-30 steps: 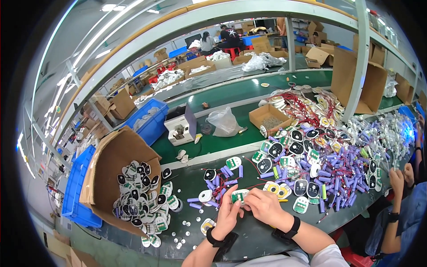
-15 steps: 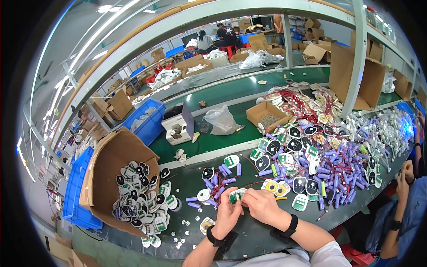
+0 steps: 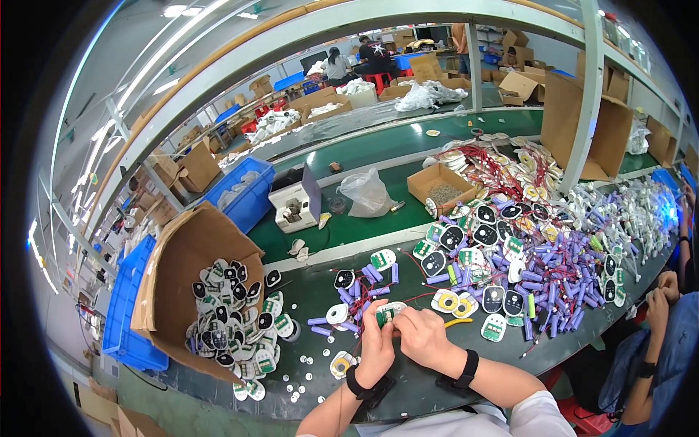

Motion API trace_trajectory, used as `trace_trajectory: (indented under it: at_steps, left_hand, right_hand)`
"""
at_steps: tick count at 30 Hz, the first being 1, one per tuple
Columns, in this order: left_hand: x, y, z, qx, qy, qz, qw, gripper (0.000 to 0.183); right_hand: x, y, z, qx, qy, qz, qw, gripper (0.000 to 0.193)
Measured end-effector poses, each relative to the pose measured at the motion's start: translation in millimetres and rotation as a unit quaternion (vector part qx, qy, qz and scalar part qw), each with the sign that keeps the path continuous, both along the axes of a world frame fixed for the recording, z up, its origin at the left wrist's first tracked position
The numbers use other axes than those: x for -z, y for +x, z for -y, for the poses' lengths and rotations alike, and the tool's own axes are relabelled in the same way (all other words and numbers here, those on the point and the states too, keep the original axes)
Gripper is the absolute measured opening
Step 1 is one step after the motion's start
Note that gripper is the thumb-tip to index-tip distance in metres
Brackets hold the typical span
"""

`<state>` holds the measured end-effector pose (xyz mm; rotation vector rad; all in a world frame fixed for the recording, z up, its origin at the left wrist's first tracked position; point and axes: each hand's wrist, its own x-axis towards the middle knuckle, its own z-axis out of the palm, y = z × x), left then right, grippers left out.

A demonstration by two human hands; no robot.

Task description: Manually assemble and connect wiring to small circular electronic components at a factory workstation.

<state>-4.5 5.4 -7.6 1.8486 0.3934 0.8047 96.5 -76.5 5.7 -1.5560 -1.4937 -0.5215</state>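
My left hand (image 3: 376, 348) is closed on a white rounded panel with a green circuit board (image 3: 387, 312), gripping it by its edge with the board side up. My right hand (image 3: 431, 339) is pinched against the panel's right side; whatever lies between its fingertips is hidden. Thin red wires run out near the fingers. Just beyond the hands lies a small group of purple cylindrical batteries (image 3: 371, 274), with a white ring-shaped part (image 3: 337, 314) beside it. A white part with a yellow disc (image 3: 341, 363) is next to my left wrist. Yellow-handled pliers (image 3: 458, 322) lie right of my right hand.
At left, a cardboard box (image 3: 166, 284) on its side spills similar panels. A large heap of batteries (image 3: 557, 280) and panels covers the right. Small white discs (image 3: 295, 398) dot the bench. Beyond stand a small carton (image 3: 419, 188) and a white machine (image 3: 298, 207). A co-worker's hand (image 3: 659, 300) is at far right.
The whole view has shifted slightly. My fingers have moved a little on the panel, and more of its green board shows. The pliers' handle is more exposed.
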Motion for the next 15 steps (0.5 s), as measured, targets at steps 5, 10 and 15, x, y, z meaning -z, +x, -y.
trace_trajectory:
  at_steps: [5,10,15]
  left_hand:
    - [4.0,3.0,-6.1,0.064,-0.173,0.036,0.982,0.035]
    - [-1.0,0.6,-23.6,0.084,-0.341,0.057,0.935,0.026]
    - [-7.7,-3.7,-26.5,0.077,-0.37,0.05,0.925,0.023]
  right_hand:
    - [5.8,7.2,-0.6,-0.014,-0.005,-0.038,0.999,0.014]
    - [-6.2,18.5,6.7,-0.025,-0.022,-0.209,0.977,0.013]
    - [5.7,35.3,13.0,-0.067,-0.198,-0.314,0.926,0.032]
